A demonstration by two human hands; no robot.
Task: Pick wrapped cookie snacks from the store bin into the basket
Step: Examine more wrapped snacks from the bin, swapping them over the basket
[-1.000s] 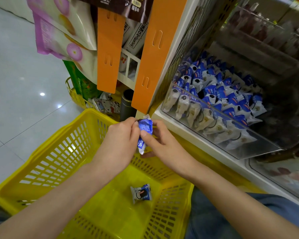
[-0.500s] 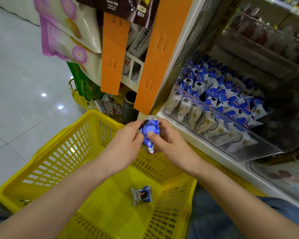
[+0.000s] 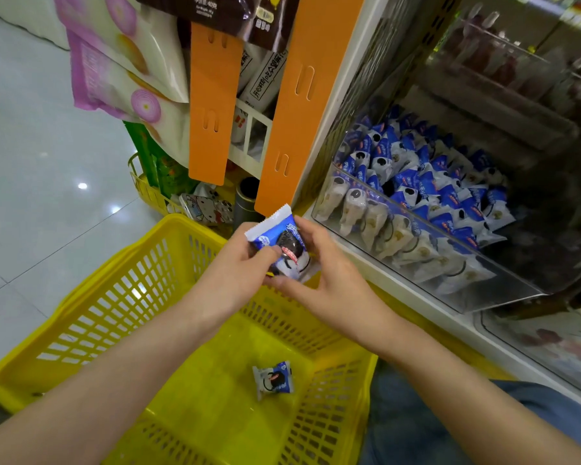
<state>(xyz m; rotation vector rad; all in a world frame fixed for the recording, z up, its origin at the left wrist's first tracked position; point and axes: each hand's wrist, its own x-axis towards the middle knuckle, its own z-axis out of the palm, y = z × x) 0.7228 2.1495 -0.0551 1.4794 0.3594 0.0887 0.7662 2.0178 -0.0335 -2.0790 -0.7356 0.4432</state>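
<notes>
the yellow basket [image 3: 114, 297] sits low in front of the person, its walls slotted. it holds one thing: a wrapped cookie pack, the loose pack [image 3: 274, 380], lying flat on the bottom near the right wall.

a second one, the held pack [image 3: 282, 243], is blue and white with a dark round cookie printed on it. it hangs above the basket's far rim, tilted, between two hands. the left hand [image 3: 239, 273] pinches its lower left part, thumb on the front, the other fingers curled behind. the right hand [image 3: 329, 280] cups it from the right, fingers curled round the far edge, thumb stretched under the bottom edge.

to the right, on a white shelf, a clear bin [image 3: 483, 280] holds a heap of packs [image 3: 416, 182] of the same blue and white kind, too many to count. the front row stands pressed against the clear front wall. a second clear bin [image 3: 534, 347] sits just beside it, nearer the person; its contents are too blurred to tell.

behind the basket a smaller yellow basket [image 3: 148, 193] holds green bags [image 3: 168, 169]. two orange strips [image 3: 212, 109] hang down from the rack above, with pink and white bags [image 3: 121, 62] to their left.

counted: two packs outside the bin, one in the basket, one in the hands.
</notes>
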